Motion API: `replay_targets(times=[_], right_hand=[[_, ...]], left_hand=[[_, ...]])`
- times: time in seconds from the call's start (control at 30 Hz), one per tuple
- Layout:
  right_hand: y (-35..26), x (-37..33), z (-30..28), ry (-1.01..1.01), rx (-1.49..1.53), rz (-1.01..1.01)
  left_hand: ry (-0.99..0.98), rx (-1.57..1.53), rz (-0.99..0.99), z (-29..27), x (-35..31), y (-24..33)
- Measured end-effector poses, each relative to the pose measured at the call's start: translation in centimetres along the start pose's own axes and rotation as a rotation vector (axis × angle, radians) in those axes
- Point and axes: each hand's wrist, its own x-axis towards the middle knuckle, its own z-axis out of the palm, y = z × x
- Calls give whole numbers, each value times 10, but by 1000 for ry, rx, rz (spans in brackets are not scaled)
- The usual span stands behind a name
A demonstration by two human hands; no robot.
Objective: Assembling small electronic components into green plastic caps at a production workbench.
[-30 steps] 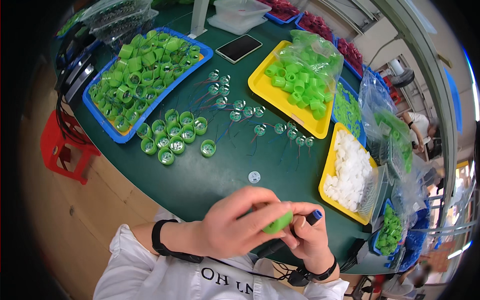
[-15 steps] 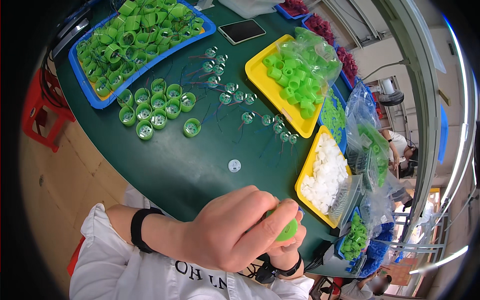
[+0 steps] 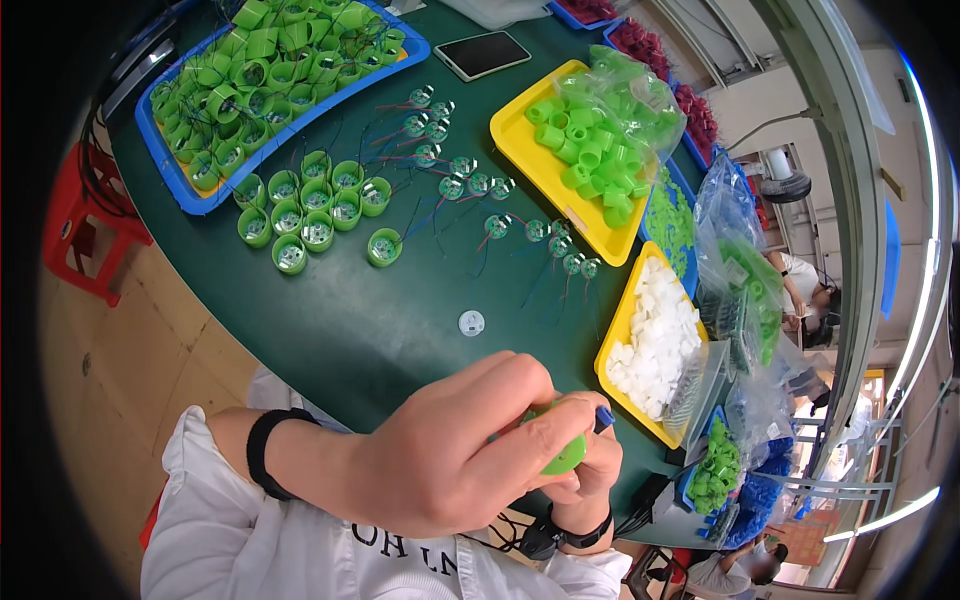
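Dark green table point(image 3: 380, 330), curved near edge, used here as the landmark. At its far left end lies a blue tray point(image 3: 165, 170) heaped with green caps point(image 3: 270, 60). At the far middle, a yellow tray point(image 3: 520, 150) carries a clear bag of green rings point(image 3: 600, 130); beyond it lies a phone point(image 3: 485, 54), screen up. At the table's right edge a second yellow tray point(image 3: 625, 330) holds white pieces point(image 3: 655, 340). Between the blue tray and the table's middle stands a cluster of open green cups point(image 3: 315, 205), mouths upward. From there toward the right tray runs a scatter of small wired discs point(image 3: 470, 185) with thin leads. One white disc point(image 3: 471, 322) lies alone near the table's middle.

Over the near edge of the table, both hands meet around a green piece point(image 3: 566, 455). Left hand point(image 3: 450, 450), black band at the wrist, is curled closed over the piece from above, fingers wrapped round it and covering most of it. Right hand point(image 3: 590, 470), also with a dark wristband, is closed beneath and to the right, pinching a dark blue-tipped tool point(image 3: 603, 418) that touches the piece. Only a rounded lime edge of the piece shows; its long axis and the way it points cannot be told. The tool tip angles up and right, away from the piece.
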Motion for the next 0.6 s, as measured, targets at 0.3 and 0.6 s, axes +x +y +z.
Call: replay_targets(times=[0.3,0.6], right_hand=[[13,5,1,79,54,-68],[13,5,3,164,-16,-28]], left_hand=[[-20,17,0,1,-2,-5],[-16,26,25,0,0,-9]])
